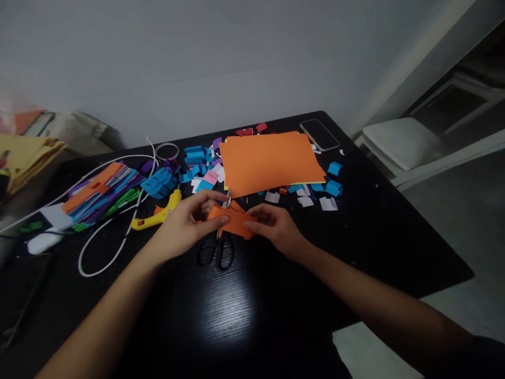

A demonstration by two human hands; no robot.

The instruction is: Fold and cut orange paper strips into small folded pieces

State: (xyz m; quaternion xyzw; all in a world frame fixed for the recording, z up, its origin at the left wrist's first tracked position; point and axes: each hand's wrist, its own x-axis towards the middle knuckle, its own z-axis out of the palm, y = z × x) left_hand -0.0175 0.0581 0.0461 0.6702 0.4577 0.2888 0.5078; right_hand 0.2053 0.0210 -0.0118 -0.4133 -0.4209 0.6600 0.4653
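Observation:
Both my hands hold a small folded orange paper strip (232,220) just above the black table (355,231). My left hand (189,223) pinches its left end with fingers curled around it. My right hand (272,226) pinches its right end. Black-handled scissors (219,250) lie on the table directly under the strip, between my hands. A large orange paper sheet (270,160) lies flat beyond my hands.
A yellow glue gun (158,215) with a white cord (106,247) lies left of my left hand. Blue, white and pink paper pieces (197,168) are scattered around the sheet. A stack of coloured strips (100,192) sits at left, a phone (319,134) at the far corner.

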